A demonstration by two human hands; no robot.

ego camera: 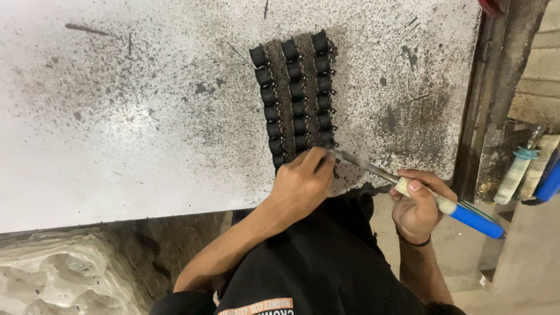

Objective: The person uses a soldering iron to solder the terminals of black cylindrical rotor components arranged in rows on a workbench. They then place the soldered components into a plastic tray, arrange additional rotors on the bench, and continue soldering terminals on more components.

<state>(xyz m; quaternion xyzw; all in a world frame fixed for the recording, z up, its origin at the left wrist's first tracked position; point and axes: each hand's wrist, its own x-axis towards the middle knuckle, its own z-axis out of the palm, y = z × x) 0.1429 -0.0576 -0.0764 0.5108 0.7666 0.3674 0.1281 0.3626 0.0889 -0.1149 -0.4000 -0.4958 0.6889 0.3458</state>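
1. black parts [294,96] lie in three rows on a speckled white table [116,116], near its front edge, well right of the middle.
2. each row runs away from the person; the parts touch or nearly touch their neighbours, and the patch under them is darker than the table around.
3. the left hand [300,186] rests over the near end of the rows, fingers curled down and pinched on a part there; which part it grips cannot be told.
4. the right hand [417,204] is closed around a tool [449,207] with a white and blue handle, thumb on top.
5. the tool's thin metal shaft slants up left, its tip meeting the left fingertips at the near end of the right row.
6. a dark band sits on the right wrist.
7. crumpled plastic [58,280] lies below the table at lower left.
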